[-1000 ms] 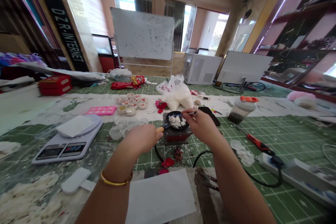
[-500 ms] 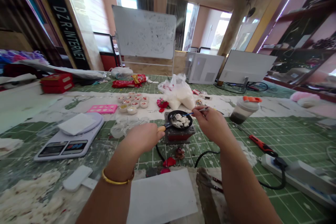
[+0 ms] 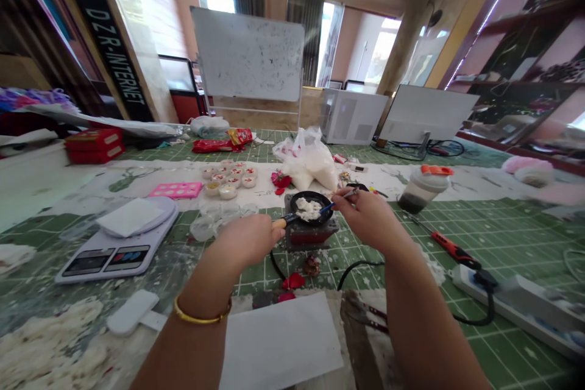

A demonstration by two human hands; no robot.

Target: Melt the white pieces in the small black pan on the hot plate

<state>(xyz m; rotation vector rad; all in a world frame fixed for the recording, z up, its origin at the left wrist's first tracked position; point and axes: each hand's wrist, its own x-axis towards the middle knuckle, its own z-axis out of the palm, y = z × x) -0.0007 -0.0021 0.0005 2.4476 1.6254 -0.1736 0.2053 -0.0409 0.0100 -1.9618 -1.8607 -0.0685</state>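
Note:
My left hand (image 3: pixel 244 241) grips the wood-tipped handle of a small black frying pan (image 3: pixel 307 195). The pan rests on a small red and grey portable stove (image 3: pixel 311 235). Inside the pan lies a soft white mass (image 3: pixel 309 209). My right hand (image 3: pixel 363 216) pinches a thin blue-handled utensil (image 3: pixel 340 202), and its tip reaches into the pan at the white mass. The tip itself is partly hidden by the white mass.
Left of the stove are a digital kitchen scale (image 3: pixel 112 253) and a pink mould (image 3: pixel 176 190). Several small cups (image 3: pixel 228 181) stand behind it, beside a white plastic bag (image 3: pixel 305 161). A red-handled tool (image 3: pixel 452 250) and a power strip (image 3: pixel 507 298) lie to the right.
The separate white pieces in the pan have gathered into one softer mass. My right hand has moved left, closer to the pan, and the view has shifted slightly.

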